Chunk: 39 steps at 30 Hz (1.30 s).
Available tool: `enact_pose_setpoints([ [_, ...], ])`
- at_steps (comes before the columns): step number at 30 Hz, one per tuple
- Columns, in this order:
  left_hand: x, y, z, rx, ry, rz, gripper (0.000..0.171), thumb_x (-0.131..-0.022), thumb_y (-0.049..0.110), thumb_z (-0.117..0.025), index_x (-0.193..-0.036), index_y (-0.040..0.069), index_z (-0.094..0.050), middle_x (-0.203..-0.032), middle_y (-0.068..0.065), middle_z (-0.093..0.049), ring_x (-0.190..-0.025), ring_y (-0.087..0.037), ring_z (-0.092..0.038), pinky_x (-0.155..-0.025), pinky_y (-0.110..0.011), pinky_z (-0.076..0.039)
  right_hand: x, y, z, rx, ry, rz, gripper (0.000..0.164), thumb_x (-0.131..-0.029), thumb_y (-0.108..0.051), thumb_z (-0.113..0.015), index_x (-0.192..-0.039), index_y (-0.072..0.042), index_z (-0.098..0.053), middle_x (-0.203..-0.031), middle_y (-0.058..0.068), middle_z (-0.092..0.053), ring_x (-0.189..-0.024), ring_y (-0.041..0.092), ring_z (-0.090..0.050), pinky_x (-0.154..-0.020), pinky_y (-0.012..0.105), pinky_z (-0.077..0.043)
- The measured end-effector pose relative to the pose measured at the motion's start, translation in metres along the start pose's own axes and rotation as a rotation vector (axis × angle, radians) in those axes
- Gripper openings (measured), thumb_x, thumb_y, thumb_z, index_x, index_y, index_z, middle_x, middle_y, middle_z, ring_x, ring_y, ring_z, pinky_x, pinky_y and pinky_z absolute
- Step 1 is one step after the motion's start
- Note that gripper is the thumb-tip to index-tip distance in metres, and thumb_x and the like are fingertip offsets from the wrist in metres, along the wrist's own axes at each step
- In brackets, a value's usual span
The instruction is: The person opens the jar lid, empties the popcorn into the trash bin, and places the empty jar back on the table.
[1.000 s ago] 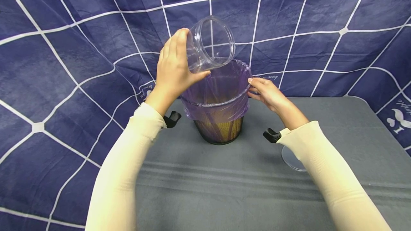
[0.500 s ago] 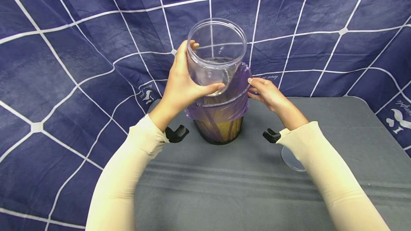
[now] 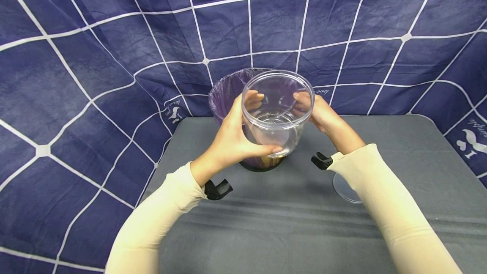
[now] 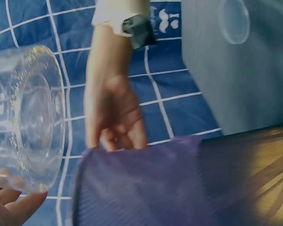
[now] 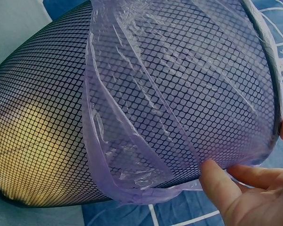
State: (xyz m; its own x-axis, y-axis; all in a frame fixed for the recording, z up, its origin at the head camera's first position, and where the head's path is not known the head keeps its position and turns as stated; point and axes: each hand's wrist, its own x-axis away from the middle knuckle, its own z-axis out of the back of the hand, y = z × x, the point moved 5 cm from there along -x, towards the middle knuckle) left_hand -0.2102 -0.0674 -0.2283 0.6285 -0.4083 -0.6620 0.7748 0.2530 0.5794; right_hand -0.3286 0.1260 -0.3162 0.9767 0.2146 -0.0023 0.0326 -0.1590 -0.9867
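My left hand (image 3: 232,138) grips a clear plastic jar (image 3: 279,113), wide mouth up, in front of the bin in the head view. Small yellow specks cling round the jar's base in the left wrist view. Behind it stands a black wire-mesh wastebasket (image 5: 42,89), lined with a purple bin bag (image 3: 224,92) folded over its rim. My right hand (image 3: 325,115) holds that rim at the right side, thumb outside on the bag in the right wrist view. Something yellow (image 5: 28,150) shows through the mesh low in the wastebasket. In the head view the jar covers much of the bin.
A clear round lid (image 3: 344,188) lies on the grey tabletop (image 3: 266,227), partly hidden by the right sleeve. A blue cloth with white grid lines (image 3: 152,45) hangs behind and at the sides. Each wrist bears a black camera mount (image 3: 218,189).
The jar has turned from tipped over the bin to mouth up. My left hand has brought it down, right and nearer, in front of the bin. The right hand has stayed at the rim.
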Motion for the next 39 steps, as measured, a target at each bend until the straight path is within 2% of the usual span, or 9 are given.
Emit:
enact_pose_setpoints([
  [3, 0.009, -0.007, -0.009, 0.052, -0.026, 0.010, 0.103, -0.044, 0.019, -0.090, -0.126, 0.001, -0.030, -0.125, -0.007, -0.044, -0.116, -0.016, -0.043, -0.098, -0.030, -0.032, 0.000, -0.001, 0.000, -0.038, -0.016, -0.002, 0.049, -0.092, -0.015, -0.048, -0.129, 0.011, -0.031, -0.112, 0.011, -0.044, -0.100, 0.019, -0.051, -0.091, 0.030, -0.040],
  [5, 0.017, -0.012, -0.016, 0.074, -0.041, 0.022, 0.103, -0.044, 0.019, -0.090, -0.126, 0.002, -0.030, -0.125, -0.007, -0.044, -0.116, -0.019, -0.043, -0.098, -0.030, -0.032, 0.000, -0.001, 0.000, -0.038, -0.023, -0.002, 0.046, -0.093, -0.016, -0.047, -0.127, 0.011, -0.034, -0.109, 0.009, -0.047, -0.097, 0.016, -0.052, -0.092, 0.032, -0.039],
  [9, 0.033, -0.023, -0.031, 0.112, -0.060, 0.058, 0.103, -0.045, 0.019, -0.090, -0.127, 0.002, -0.030, -0.126, -0.009, -0.043, -0.116, -0.026, -0.044, -0.098, -0.031, -0.032, 0.002, -0.002, 0.001, 0.061, -0.016, -0.012, 0.045, -0.093, -0.023, -0.046, -0.122, 0.010, -0.038, -0.106, 0.010, -0.051, -0.092, 0.011, -0.054, -0.089, 0.033, -0.043],
  [12, 0.044, -0.030, -0.042, 0.127, -0.070, 0.083, 0.103, -0.046, 0.019, -0.089, -0.128, 0.002, -0.030, -0.126, -0.011, -0.043, -0.116, -0.028, -0.044, -0.098, -0.031, -0.033, 0.001, -0.003, 0.001, 0.103, -0.018, -0.019, 0.052, -0.093, -0.027, -0.046, -0.126, 0.011, -0.035, -0.115, 0.017, -0.046, -0.101, 0.017, -0.051, -0.087, 0.031, -0.044],
  [14, 0.051, -0.035, -0.047, 0.125, -0.073, 0.091, 0.103, -0.046, 0.019, -0.089, -0.128, 0.002, -0.030, -0.126, -0.013, -0.043, -0.116, -0.028, -0.044, -0.098, -0.031, -0.033, 0.001, -0.004, 0.001, 0.088, -0.026, -0.019, 0.053, -0.093, -0.027, -0.046, -0.127, 0.012, -0.033, -0.120, 0.018, -0.042, -0.108, 0.022, -0.047, -0.088, 0.029, -0.043],
  [18, 0.066, -0.048, -0.059, 0.127, -0.080, 0.116, 0.107, -0.045, 0.017, -0.090, -0.130, -0.001, -0.028, -0.126, -0.018, -0.042, -0.117, -0.029, -0.043, -0.098, -0.034, -0.033, 0.001, -0.004, -0.001, 0.026, -0.043, -0.009, 0.047, -0.093, -0.022, -0.047, -0.121, 0.014, -0.035, -0.116, 0.016, -0.044, -0.114, 0.028, -0.041, -0.093, 0.030, -0.038],
  [27, 0.107, -0.084, -0.092, 0.093, -0.112, 0.222, 0.106, -0.049, 0.020, -0.088, -0.131, 0.000, -0.025, -0.127, -0.014, -0.041, -0.117, -0.027, -0.043, -0.099, -0.031, -0.032, 0.000, -0.003, -0.001, 0.007, -0.041, 0.002, 0.043, -0.092, -0.020, -0.048, -0.119, 0.013, -0.038, -0.110, 0.013, -0.048, -0.108, 0.024, -0.046, -0.094, 0.032, -0.038],
  [32, 0.128, -0.105, -0.111, 0.155, -0.116, 0.302, 0.103, -0.052, 0.020, -0.087, -0.131, 0.000, -0.024, -0.130, -0.012, -0.040, -0.120, -0.026, -0.040, -0.100, -0.032, -0.031, 0.000, -0.003, -0.001, 0.009, -0.040, -0.003, 0.044, -0.092, -0.021, -0.048, -0.119, 0.013, -0.038, -0.112, 0.013, -0.048, -0.110, 0.025, -0.045, -0.094, 0.032, -0.037],
  [39, 0.145, -0.117, -0.126, 0.099, -0.121, 0.340, 0.104, -0.053, 0.026, -0.087, -0.132, 0.005, -0.023, -0.129, -0.006, -0.039, -0.118, -0.027, -0.040, -0.098, -0.035, -0.032, 0.000, -0.002, -0.002, 0.014, -0.040, -0.006, 0.048, -0.093, -0.021, -0.047, -0.123, 0.014, -0.035, -0.114, 0.015, -0.046, -0.109, 0.025, -0.045, -0.094, 0.031, -0.038],
])
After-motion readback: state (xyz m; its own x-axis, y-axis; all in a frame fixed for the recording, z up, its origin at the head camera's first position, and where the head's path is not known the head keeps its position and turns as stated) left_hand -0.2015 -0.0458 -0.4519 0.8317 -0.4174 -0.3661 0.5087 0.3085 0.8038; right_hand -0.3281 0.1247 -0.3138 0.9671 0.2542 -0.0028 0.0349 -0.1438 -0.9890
